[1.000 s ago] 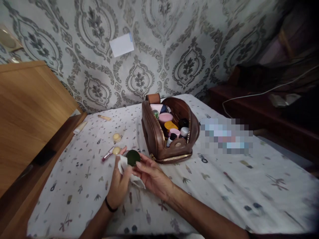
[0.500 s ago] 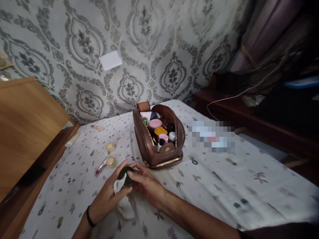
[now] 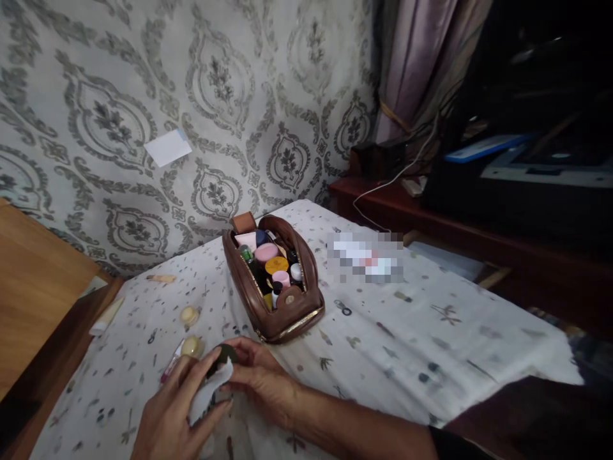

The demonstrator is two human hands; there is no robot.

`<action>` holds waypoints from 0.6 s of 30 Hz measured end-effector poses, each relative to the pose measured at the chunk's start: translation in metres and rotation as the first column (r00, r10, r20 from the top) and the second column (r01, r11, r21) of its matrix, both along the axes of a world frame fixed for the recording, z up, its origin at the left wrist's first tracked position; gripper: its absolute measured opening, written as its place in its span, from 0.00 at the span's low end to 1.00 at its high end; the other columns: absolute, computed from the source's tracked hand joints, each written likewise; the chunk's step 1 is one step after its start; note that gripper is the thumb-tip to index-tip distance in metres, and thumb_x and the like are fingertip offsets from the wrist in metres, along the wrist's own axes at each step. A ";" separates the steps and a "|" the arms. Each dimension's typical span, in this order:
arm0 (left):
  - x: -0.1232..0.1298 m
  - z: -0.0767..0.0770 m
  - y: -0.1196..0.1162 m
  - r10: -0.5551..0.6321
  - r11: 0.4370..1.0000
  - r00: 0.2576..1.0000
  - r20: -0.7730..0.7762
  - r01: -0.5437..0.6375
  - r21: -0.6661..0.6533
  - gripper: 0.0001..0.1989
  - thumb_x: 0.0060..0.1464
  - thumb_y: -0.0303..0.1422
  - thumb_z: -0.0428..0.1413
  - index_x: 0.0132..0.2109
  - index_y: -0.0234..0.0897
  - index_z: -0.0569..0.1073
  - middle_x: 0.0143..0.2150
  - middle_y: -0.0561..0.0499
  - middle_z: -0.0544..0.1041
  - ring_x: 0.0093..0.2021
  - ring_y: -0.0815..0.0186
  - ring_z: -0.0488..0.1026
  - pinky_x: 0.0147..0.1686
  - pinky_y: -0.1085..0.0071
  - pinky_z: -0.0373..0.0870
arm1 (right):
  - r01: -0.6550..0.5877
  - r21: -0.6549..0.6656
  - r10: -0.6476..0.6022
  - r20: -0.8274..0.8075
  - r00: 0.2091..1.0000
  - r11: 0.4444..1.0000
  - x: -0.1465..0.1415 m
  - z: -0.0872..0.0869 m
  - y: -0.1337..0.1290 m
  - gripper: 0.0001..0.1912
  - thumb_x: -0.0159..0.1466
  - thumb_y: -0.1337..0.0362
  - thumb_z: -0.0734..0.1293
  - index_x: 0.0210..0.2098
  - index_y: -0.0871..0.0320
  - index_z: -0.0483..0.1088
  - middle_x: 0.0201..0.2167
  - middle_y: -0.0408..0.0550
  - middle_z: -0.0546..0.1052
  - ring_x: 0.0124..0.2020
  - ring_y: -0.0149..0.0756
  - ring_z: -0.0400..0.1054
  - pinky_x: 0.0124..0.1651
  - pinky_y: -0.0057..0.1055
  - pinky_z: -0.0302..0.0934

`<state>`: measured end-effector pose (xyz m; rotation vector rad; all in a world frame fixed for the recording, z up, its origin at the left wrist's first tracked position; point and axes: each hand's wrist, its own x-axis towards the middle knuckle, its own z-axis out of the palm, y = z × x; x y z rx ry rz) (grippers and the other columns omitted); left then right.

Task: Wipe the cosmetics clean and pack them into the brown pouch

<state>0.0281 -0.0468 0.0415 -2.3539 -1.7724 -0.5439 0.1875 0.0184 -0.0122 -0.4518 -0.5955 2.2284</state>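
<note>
My left hand [image 3: 170, 409] pinches a crumpled white wipe [image 3: 209, 391] between thumb and fingers, pressing it against a dark green round container [image 3: 224, 355]. Curled around the far side of that container, my right hand [image 3: 268, 382] grips it; whether it is a jar or only a lid I cannot tell. Just beyond my hands stands a brown zip bag [image 3: 246, 284], unzipped and packed with several jars and bottles, among them a yellow-lidded jar [image 3: 276, 266]. Beside my left fingers lie a small pale-yellow pot [image 3: 191, 347] and a pink tube [image 3: 170, 368], partly hidden.
Another little yellow pot [image 3: 188, 315], a slim tan stick [image 3: 161, 278] and a pale tube [image 3: 106, 317] lie to the left on the patterned sheet [image 3: 383, 358]. A blurred-out item [image 3: 366, 257] is right of the bag. Wooden furniture [image 3: 38, 268] borders the left side.
The view has swung right, so the scene sits further left and lower. The wipe now covers more of the green container's near side. Both hands keep their hold.
</note>
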 end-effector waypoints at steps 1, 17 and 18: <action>0.001 0.002 0.001 0.002 1.000 0.997 -0.079 -0.002 0.002 0.25 0.56 0.44 0.57 0.61 0.48 0.70 0.44 0.48 0.78 0.40 0.61 0.80 0.33 0.74 0.76 | 0.022 0.018 -0.023 0.015 1.000 1.000 -0.001 -0.002 0.001 0.27 0.37 0.62 0.82 0.35 0.57 0.73 0.31 0.39 0.76 0.34 0.31 0.70 0.37 0.27 0.63; -0.007 0.090 0.044 0.035 0.992 0.995 0.095 -0.024 -0.122 0.25 0.50 0.49 0.59 0.54 0.46 0.73 0.50 0.48 0.80 0.49 0.53 0.78 0.45 0.65 0.77 | 0.208 0.575 -0.424 0.270 0.865 0.791 0.022 0.012 -0.006 0.30 0.65 0.52 0.65 0.64 0.50 0.57 0.40 0.46 0.75 0.38 0.36 0.67 0.41 0.34 0.60; -0.003 0.098 0.049 0.062 0.991 0.990 0.127 -0.046 -0.128 0.25 0.50 0.49 0.60 0.54 0.45 0.73 0.51 0.47 0.80 0.50 0.52 0.78 0.46 0.64 0.77 | 0.191 0.613 -0.437 0.281 0.854 0.767 0.025 0.014 -0.007 0.31 0.66 0.52 0.63 0.66 0.49 0.54 0.40 0.47 0.75 0.38 0.36 0.67 0.40 0.34 0.60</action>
